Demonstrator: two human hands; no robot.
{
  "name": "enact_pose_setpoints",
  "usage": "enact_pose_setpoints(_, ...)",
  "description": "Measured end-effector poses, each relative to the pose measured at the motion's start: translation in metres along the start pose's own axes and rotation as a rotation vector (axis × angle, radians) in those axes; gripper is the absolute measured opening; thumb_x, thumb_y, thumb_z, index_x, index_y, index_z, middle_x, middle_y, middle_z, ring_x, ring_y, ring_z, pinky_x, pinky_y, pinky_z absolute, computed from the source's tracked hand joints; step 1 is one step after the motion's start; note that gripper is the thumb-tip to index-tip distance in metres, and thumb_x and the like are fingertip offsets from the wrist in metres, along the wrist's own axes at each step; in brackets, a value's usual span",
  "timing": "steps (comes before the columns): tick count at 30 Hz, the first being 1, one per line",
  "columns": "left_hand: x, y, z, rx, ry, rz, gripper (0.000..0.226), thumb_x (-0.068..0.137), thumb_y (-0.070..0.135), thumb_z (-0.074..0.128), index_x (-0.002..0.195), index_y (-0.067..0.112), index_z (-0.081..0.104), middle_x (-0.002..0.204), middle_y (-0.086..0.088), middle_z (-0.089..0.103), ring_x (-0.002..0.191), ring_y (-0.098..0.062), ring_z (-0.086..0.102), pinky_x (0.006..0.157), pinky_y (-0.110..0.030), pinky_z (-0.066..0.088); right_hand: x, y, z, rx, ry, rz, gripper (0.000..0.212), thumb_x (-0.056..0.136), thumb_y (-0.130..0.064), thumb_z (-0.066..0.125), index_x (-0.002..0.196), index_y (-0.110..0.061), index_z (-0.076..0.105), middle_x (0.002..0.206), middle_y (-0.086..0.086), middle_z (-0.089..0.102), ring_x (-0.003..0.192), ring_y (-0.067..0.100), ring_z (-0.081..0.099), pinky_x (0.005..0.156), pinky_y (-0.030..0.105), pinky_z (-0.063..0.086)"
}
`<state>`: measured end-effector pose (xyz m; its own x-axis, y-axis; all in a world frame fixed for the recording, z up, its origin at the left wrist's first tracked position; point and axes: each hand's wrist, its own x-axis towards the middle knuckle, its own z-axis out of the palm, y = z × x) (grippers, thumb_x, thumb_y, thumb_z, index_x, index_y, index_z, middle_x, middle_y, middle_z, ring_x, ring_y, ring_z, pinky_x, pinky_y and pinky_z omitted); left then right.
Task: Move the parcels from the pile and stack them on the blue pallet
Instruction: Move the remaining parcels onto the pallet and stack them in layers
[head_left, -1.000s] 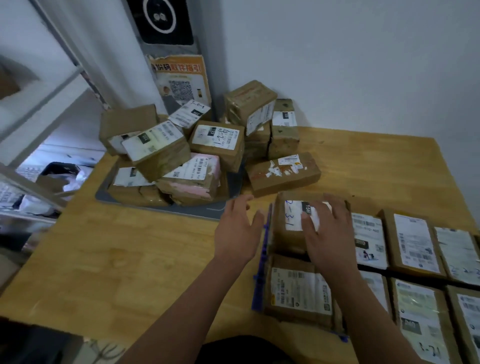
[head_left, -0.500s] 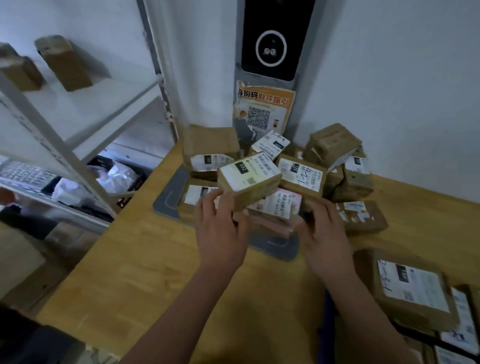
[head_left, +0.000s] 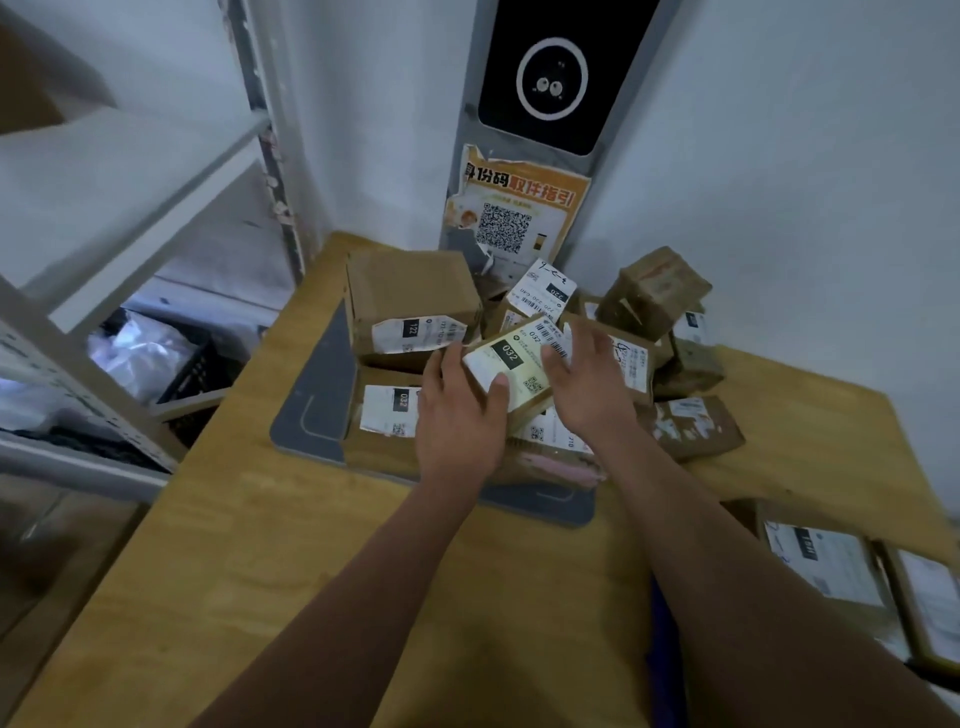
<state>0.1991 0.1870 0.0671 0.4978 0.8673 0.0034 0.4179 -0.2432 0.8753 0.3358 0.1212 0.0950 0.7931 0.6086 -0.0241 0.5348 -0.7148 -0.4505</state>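
Room over near tabletop; pile hard against wall.

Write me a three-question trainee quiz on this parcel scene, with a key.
1. True or false: the left hand and right hand both hold the 032 parcel.
2. Most of the pile rests on: A) a grey mat; B) a white shelf; C) a bare floor.
3. Fill in: the blue pallet shows at the lower ___ of the view.
Key: 1 true; 2 A; 3 right.
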Motion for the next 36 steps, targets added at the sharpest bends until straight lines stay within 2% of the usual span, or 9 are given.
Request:
enact_pose_setpoints(5, 0.002, -0.003, 0.007, -0.006, 0.002, 0.012, 0.068, 0.091, 0.044, 0.052, 0.148, 0.020, 0.025, 0.143, -0.008, 0.043, 0.123, -0.030, 0.046, 0.093, -0.045, 0.042, 0.004, -0.003, 0.010, 0.015, -0.028, 0.004, 0.051, 0.102, -0.045, 0.031, 0.146, -0.020, 0.029, 0.128, 0.014, 0.051, 0.109, 0.029, 0.052, 0.084, 0.039, 0.040)
enact_pose_setpoints(9, -0.002, -0.002, 0.005, -0.094, 0.130, 0.070, 0.063, 0.084, 0.046, 0.043, 0.139, 0.015, 0.040, 0.133, -0.007, 0.051, 0.117, -0.025, 0.048, 0.095, -0.041, 0.040, -0.012, -0.010, 0.009, 0.091, 0.086, -0.015, 0.050, 0.102, -0.042, 0.033, 0.144, -0.016, 0.035, 0.129, 0.012, 0.052, 0.112, 0.028, 0.052, 0.090, 0.041, 0.043)
enact_pose_setpoints(13, -0.019, 0.011, 0.004, -0.127, 0.140, 0.108, 0.056, 0.084, 0.040, 0.047, 0.134, 0.015, 0.043, 0.128, -0.005, 0.052, 0.111, -0.017, 0.044, 0.091, -0.035, 0.038, -0.037, -0.005, -0.003, 0.121, 0.206, -0.001, 0.048, 0.101, -0.040, 0.038, 0.141, -0.013, 0.038, 0.127, 0.011, 0.054, 0.109, 0.027, 0.055, 0.085, 0.039, 0.044)
enact_pose_setpoints(18, -0.054, 0.029, 0.018, -0.111, 0.058, 0.194, 0.045, 0.086, 0.038, 0.052, 0.127, 0.023, 0.045, 0.120, 0.003, 0.054, 0.107, -0.011, 0.048, 0.084, -0.034, 0.048, -0.076, 0.025, -0.028, 0.110, 0.305, 0.072, 0.047, 0.099, -0.043, 0.039, 0.137, -0.016, 0.039, 0.123, 0.008, 0.055, 0.105, 0.024, 0.056, 0.085, 0.038, 0.047)
enact_pose_setpoints(20, -0.070, 0.039, 0.028, -0.098, -0.002, 0.246, 0.042, 0.088, 0.042, 0.050, 0.127, 0.027, 0.045, 0.120, 0.007, 0.054, 0.108, -0.008, 0.052, 0.077, -0.028, 0.052, -0.096, 0.045, -0.042, 0.112, 0.364, 0.109, 0.048, 0.095, -0.048, 0.037, 0.133, -0.018, 0.041, 0.118, 0.006, 0.057, 0.100, 0.022, 0.058, 0.081, 0.042, 0.052)
enact_pose_setpoints(22, -0.087, 0.050, 0.043, -0.096, -0.075, 0.302, 0.045, 0.091, 0.042, 0.049, 0.133, 0.026, 0.044, 0.124, 0.008, 0.055, 0.107, -0.005, 0.053, 0.072, -0.018, 0.048, -0.116, 0.068, -0.057, 0.122, 0.417, 0.163, 0.046, 0.096, -0.046, 0.041, 0.134, -0.020, 0.041, 0.122, 0.004, 0.056, 0.102, 0.018, 0.056, 0.080, 0.039, 0.050)
enact_pose_setpoints(26, -0.120, 0.072, 0.078, -0.046, -0.187, 0.433, 0.054, 0.096, 0.039, 0.050, 0.143, 0.014, 0.039, 0.138, -0.005, 0.053, 0.121, -0.019, 0.053, 0.089, -0.033, 0.051, -0.150, 0.115, -0.082, 0.112, 0.481, 0.300, 0.046, 0.098, -0.043, 0.044, 0.136, -0.018, 0.041, 0.124, 0.004, 0.053, 0.105, 0.019, 0.051, 0.076, 0.029, 0.033)
enact_pose_setpoints(31, -0.153, 0.099, 0.118, -0.032, -0.249, 0.535, 0.052, 0.096, 0.037, 0.048, 0.140, 0.010, 0.044, 0.138, -0.010, 0.045, 0.118, -0.019, 0.050, 0.086, -0.037, 0.054, -0.176, 0.167, -0.104, 0.134, 0.543, 0.340, 0.048, 0.098, -0.045, 0.045, 0.136, -0.016, 0.043, 0.122, 0.003, 0.053, 0.093, 0.004, 0.039, 0.072, 0.026, 0.030)
enact_pose_setpoints(36, -0.186, 0.127, 0.164, 0.062, -0.307, 0.670, 0.054, 0.094, 0.040, 0.051, 0.141, 0.013, 0.043, 0.136, -0.007, 0.044, 0.115, -0.018, 0.050, 0.082, -0.035, 0.055, -0.189, 0.228, -0.134, 0.146, 0.583, 0.355, 0.046, 0.098, -0.041, 0.047, 0.136, -0.015, 0.044, 0.122, 0.006, 0.053, 0.103, 0.017, 0.049, 0.072, 0.026, 0.030)
